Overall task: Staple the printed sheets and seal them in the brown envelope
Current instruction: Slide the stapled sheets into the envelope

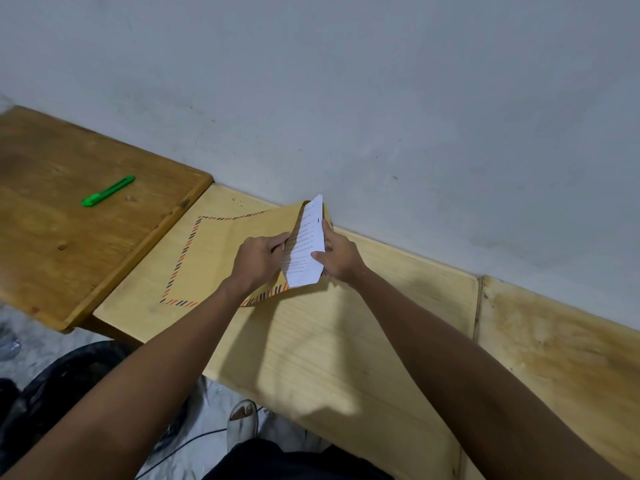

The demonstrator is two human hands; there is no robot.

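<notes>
printed sheets (306, 244) are pinched by right hand (337, 258); brown envelope (221, 252) mouth is gripped by left hand (258, 259) fingers, on desk (346, 341).

Over a pale wooden desk (346, 341), the left hand (258, 259) grips the open end of a brown paper envelope with striped edges (214, 251) while the right hand (337, 258) holds white printed sheets (306, 244), seemingly partway into its mouth; a green plastic marker-like tool (108, 190) lies on the darker wooden desk (52, 254)
</notes>
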